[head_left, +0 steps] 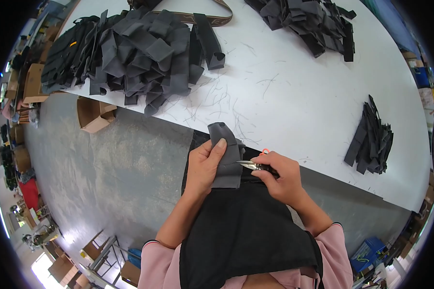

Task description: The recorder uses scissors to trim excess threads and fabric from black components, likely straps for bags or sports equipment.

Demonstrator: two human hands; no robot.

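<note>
My left hand is closed on a dark grey fabric piece, its thumb pressed on top. The piece hangs upright just off the table's near edge, with its upper end curled over. In my right hand is a pair of thread snips with silver blades and dark handles. The blade tips point left and meet the right edge of the fabric; whether a thread lies between them is too small to tell. A small orange loop shows beside the right index finger.
On the white table are a large heap of grey fabric strips, a second heap at the far right and a smaller bundle at right. Loose thread ends lie scattered. A cardboard box stands on the floor at left.
</note>
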